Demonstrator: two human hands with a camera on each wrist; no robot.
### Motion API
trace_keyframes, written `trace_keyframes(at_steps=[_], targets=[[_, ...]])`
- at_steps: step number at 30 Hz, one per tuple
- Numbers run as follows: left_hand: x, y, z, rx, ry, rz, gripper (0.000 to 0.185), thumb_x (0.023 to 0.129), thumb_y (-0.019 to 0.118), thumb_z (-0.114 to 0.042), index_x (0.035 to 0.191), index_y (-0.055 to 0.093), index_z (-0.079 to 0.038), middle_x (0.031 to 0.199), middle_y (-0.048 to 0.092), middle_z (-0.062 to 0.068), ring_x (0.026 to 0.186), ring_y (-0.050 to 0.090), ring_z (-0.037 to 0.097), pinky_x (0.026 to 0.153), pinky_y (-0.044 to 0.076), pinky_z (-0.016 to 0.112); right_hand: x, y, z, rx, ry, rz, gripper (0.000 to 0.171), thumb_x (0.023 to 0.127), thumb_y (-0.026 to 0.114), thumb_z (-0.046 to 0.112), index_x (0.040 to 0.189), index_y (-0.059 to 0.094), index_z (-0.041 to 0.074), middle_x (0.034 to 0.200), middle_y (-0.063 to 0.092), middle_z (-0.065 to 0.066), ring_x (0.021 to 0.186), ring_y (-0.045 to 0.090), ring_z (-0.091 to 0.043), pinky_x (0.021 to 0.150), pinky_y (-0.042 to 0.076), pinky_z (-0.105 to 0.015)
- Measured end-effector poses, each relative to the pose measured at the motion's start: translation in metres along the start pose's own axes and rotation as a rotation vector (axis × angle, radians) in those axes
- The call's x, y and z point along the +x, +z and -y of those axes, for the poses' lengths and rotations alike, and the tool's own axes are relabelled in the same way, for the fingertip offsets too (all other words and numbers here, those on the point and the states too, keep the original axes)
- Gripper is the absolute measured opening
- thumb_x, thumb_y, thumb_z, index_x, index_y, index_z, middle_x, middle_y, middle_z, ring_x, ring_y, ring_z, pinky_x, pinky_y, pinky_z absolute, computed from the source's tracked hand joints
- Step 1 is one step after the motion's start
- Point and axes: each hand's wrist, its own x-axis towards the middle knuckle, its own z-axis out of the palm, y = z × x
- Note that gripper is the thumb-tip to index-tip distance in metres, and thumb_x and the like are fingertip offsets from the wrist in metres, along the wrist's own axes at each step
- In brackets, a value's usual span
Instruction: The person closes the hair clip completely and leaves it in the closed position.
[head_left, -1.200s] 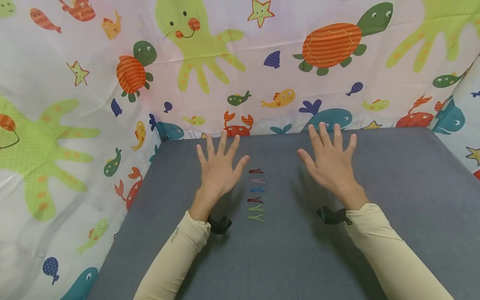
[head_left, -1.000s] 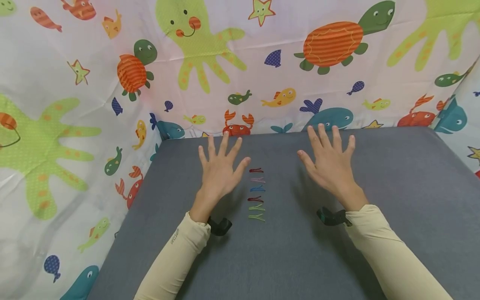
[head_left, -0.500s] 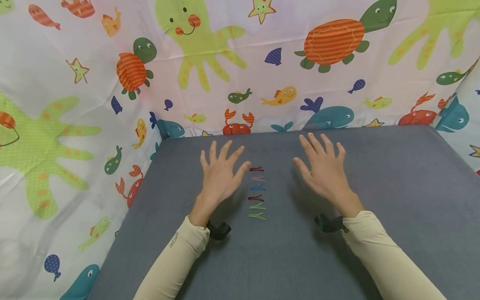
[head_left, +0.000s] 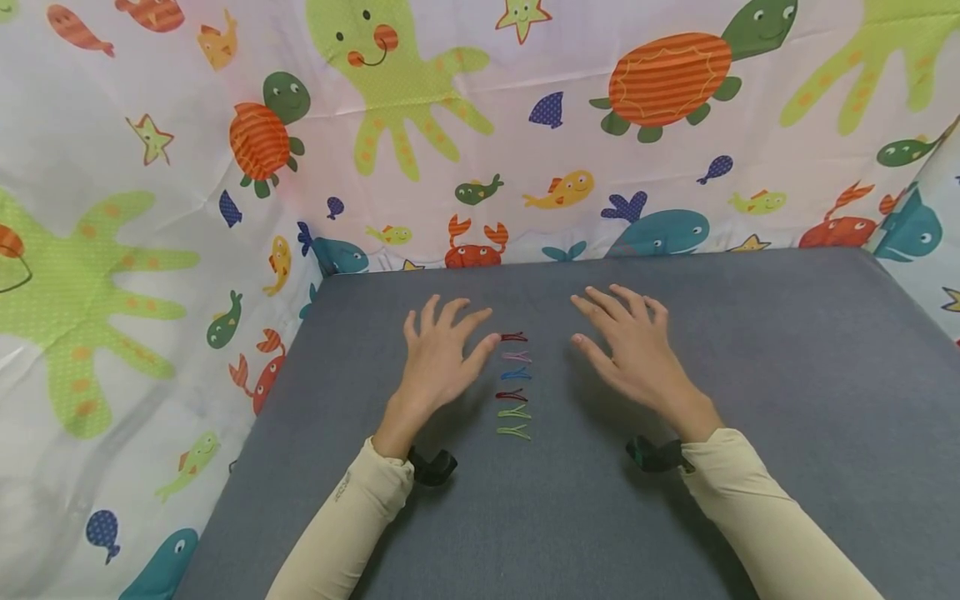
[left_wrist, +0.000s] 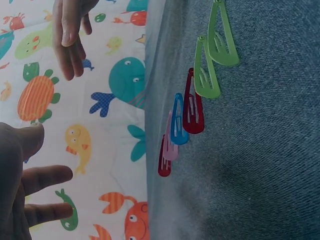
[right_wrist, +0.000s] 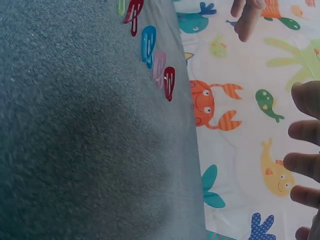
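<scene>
On the grey desk (head_left: pixel 750 375), six hair clips (head_left: pixel 513 383) lie in a single column between the two hands: dark red (head_left: pixel 513 337) farthest, then pink (head_left: pixel 516 357), blue (head_left: pixel 515 375), another red (head_left: pixel 511 396), and two green (head_left: pixel 513 422) nearest the person; left hand (head_left: pixel 438 358) hovers just left of the column, fingers loosely spread, holding nothing, thumb tip right beside the far red clip; right hand (head_left: pixel 633 350) sits further off to the right, fingers relaxed and pointing toward the column, also empty; sea-animal curtain (head_left: pixel 525 125) hangs behind and to the left.

Risk, as I read it: clips are small, flat and packed close, so a sweeping finger or thumb could knock a neighbour out of line or drag two at once; flat metal on fabric may also resist a clean pinch.

Versus the earlier frames: both hands have dropped lower and drawn in toward the column, fingers less splayed; clips unmoved.
</scene>
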Motion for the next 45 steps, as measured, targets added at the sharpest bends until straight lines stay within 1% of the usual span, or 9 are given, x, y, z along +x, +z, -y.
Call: trace_keyframes(at_steps=[4, 7, 13, 18, 24, 31, 34, 40, 45], targets=[[-0.002, 0.001, 0.003, -0.031, 0.034, 0.004, 0.049, 0.102, 0.047, -0.055, 0.142, 0.060, -0.030, 0.152, 0.049, 0.006, 0.151, 0.024, 0.042, 0.115, 0.011, 0.073, -0.002, 0.004, 0.001, 0.029, -0.044, -0.022, 0.051, 0.101, 0.062, 0.032, 0.148, 0.053, 0.017, 0.154, 0.049, -0.017, 0.144, 0.035, -0.043, 0.107, 0.019, -0.070], [-0.003, 0.002, 0.005, -0.044, 0.067, 0.011, 0.047, 0.103, 0.048, -0.053, 0.140, 0.062, -0.030, 0.151, 0.050, 0.006, 0.151, 0.026, 0.041, 0.116, 0.012, 0.071, -0.003, 0.008, 0.002, 0.046, -0.061, -0.029, 0.050, 0.100, 0.064, 0.032, 0.147, 0.055, 0.017, 0.154, 0.050, -0.016, 0.143, 0.036, -0.042, 0.107, 0.020, -0.070], [-0.006, 0.006, 0.007, -0.029, 0.139, 0.032, 0.042, 0.103, 0.052, -0.050, 0.139, 0.063, -0.030, 0.149, 0.052, 0.005, 0.150, 0.030, 0.039, 0.116, 0.015, 0.071, -0.005, 0.017, 0.004, 0.058, -0.066, -0.025, 0.049, 0.099, 0.065, 0.033, 0.145, 0.057, 0.018, 0.153, 0.052, -0.014, 0.143, 0.037, -0.041, 0.106, 0.021, -0.069], [-0.009, 0.010, 0.008, -0.028, 0.182, 0.039, 0.040, 0.103, 0.053, -0.049, 0.138, 0.064, -0.031, 0.148, 0.054, 0.004, 0.150, 0.031, 0.038, 0.115, 0.018, 0.071, -0.006, 0.022, 0.008, 0.071, -0.073, -0.008, 0.049, 0.098, 0.067, 0.034, 0.144, 0.059, 0.019, 0.151, 0.054, -0.013, 0.142, 0.038, -0.040, 0.106, 0.022, -0.068], [-0.012, 0.013, 0.010, -0.046, 0.196, 0.050, 0.039, 0.103, 0.055, -0.046, 0.137, 0.065, -0.030, 0.147, 0.055, 0.005, 0.149, 0.031, 0.038, 0.115, 0.017, 0.071, -0.009, 0.027, 0.011, 0.074, -0.071, 0.026, 0.051, 0.099, 0.066, 0.037, 0.146, 0.057, 0.021, 0.152, 0.053, -0.011, 0.144, 0.037, -0.039, 0.108, 0.021, -0.068], [-0.016, 0.016, 0.013, -0.057, 0.208, 0.089, 0.037, 0.102, 0.056, -0.046, 0.135, 0.066, -0.032, 0.144, 0.058, 0.005, 0.148, 0.033, 0.037, 0.114, 0.019, 0.069, -0.012, 0.032, 0.015, 0.113, -0.072, 0.040, 0.050, 0.098, 0.067, 0.037, 0.145, 0.058, 0.021, 0.151, 0.055, -0.011, 0.143, 0.038, -0.038, 0.109, 0.021, -0.066], [-0.017, 0.016, 0.014, -0.061, 0.214, 0.099, 0.035, 0.102, 0.057, -0.046, 0.131, 0.069, -0.031, 0.140, 0.059, 0.004, 0.146, 0.036, 0.036, 0.113, 0.022, 0.067, -0.013, 0.034, 0.017, 0.132, -0.076, 0.040, 0.048, 0.097, 0.068, 0.037, 0.142, 0.061, 0.021, 0.148, 0.057, -0.010, 0.142, 0.039, -0.037, 0.109, 0.020, -0.066], [-0.019, 0.015, 0.015, -0.068, 0.227, 0.122, 0.032, 0.102, 0.059, -0.045, 0.126, 0.072, -0.029, 0.130, 0.061, -0.001, 0.134, 0.044, 0.027, 0.108, 0.028, 0.061, -0.016, 0.040, 0.020, 0.147, -0.089, 0.052, 0.045, 0.094, 0.072, 0.039, 0.135, 0.067, 0.020, 0.141, 0.063, -0.009, 0.139, 0.042, -0.036, 0.107, 0.022, -0.065], [-0.020, 0.014, 0.016, -0.079, 0.237, 0.146, 0.028, 0.101, 0.060, -0.045, 0.120, 0.074, -0.030, 0.126, 0.061, -0.003, 0.129, 0.046, 0.026, 0.105, 0.031, 0.059, -0.016, 0.045, 0.021, 0.157, -0.109, 0.050, 0.041, 0.091, 0.076, 0.038, 0.128, 0.072, 0.020, 0.131, 0.069, -0.006, 0.131, 0.047, -0.033, 0.105, 0.025, -0.063]])
